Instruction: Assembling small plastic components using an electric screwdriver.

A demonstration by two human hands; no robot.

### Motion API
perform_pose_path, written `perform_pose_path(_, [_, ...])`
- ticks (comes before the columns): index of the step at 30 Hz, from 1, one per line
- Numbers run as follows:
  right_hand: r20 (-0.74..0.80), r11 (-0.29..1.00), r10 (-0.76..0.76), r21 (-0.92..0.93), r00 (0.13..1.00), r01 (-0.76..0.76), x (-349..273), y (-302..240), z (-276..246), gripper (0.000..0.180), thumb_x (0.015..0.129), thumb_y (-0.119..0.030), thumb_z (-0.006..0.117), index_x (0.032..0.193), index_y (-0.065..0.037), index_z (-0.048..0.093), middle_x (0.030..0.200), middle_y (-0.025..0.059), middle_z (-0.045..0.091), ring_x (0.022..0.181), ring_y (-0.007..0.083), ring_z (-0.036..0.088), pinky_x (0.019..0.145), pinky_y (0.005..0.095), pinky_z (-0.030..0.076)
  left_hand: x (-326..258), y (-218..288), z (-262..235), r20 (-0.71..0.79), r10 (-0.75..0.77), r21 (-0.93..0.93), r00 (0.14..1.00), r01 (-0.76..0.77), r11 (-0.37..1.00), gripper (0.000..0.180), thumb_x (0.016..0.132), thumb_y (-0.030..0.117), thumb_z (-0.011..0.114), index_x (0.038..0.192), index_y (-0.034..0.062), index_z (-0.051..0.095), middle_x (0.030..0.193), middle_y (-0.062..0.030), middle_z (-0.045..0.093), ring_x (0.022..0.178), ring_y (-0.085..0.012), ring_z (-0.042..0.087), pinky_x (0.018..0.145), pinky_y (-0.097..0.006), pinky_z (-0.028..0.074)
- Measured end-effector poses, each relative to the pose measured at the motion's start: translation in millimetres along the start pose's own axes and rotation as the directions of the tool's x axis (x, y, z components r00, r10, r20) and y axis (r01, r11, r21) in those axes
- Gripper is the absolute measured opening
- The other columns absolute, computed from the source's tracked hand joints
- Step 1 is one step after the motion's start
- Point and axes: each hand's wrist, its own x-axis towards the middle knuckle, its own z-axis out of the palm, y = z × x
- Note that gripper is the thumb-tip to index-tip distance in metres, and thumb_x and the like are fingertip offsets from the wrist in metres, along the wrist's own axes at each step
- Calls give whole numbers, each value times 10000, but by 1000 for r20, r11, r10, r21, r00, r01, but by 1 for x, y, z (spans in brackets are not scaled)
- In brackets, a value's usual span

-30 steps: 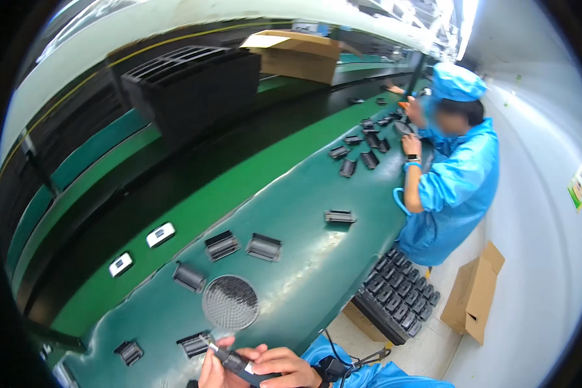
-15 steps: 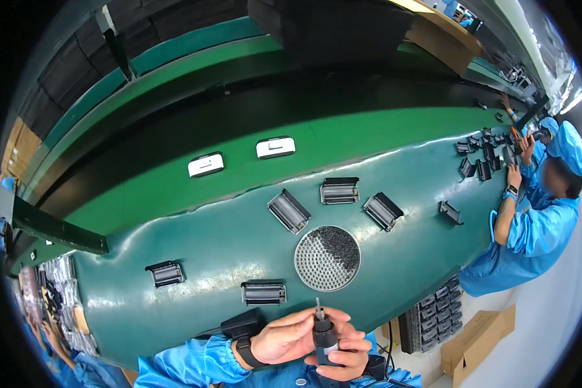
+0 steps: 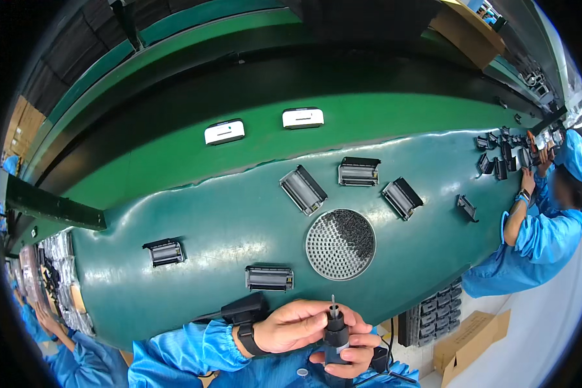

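Observation:
Close to my body, my right hand (image 3: 357, 355) wraps round the dark body of an electric screwdriver (image 3: 336, 337), whose thin metal bit points up. My left hand (image 3: 297, 326) closes its fingers about the screwdriver's collar, just below the bit. Beyond both hands sits a round metal dish (image 3: 323, 255) with a dimpled or perforated bottom, its upper right part heaped with small black pieces, too small to name. Left of the dish lies a black and grey rectangular housing (image 3: 269, 278). Similar housings (image 3: 303, 190) lie around the dish's far side.
A lone housing (image 3: 165, 252) rests farther left on the green table (image 3: 207, 220). Two white units (image 3: 302, 118) stand on the brighter green strip. A co-worker in blue (image 3: 533, 249) handles dark parts (image 3: 501, 155) at right. Below the edge are stacked black trays (image 3: 433, 315) and a carton (image 3: 469, 346).
The view has shifted, so the table's things sit a little differently. My hands and the screwdriver appear slightly farther right, still gripped. The co-worker's hands at right have moved closer to the parts.

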Motion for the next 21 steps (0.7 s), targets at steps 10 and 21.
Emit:
perform_pose_path(10, [190, 994, 91, 38, 978, -100, 29, -4, -1, 512, 612, -234, 1001, 1028, -305, 711, 1152, -22, 594, 1002, 204, 542, 708, 260, 508, 3, 1, 5, -119, 42, 37, 992, -38, 999, 416, 1090, 187, 493, 1397, -91, 530, 1441, -280, 540, 1357, -380, 533, 1149, -506, 426])
perform_pose_path(21, [204, 975, 206, 41, 957, -219, 31, -7, -8, 629, 639, -324, 990, 1129, -246, 604, 1145, 42, 560, 891, 229, 561, 713, 262, 506, 2, -4, 1, -82, 46, -24, 996, -48, 999, 397, 1117, 168, 436, 1458, -28, 491, 1468, -204, 534, 1375, -285, 521, 1151, -458, 445])
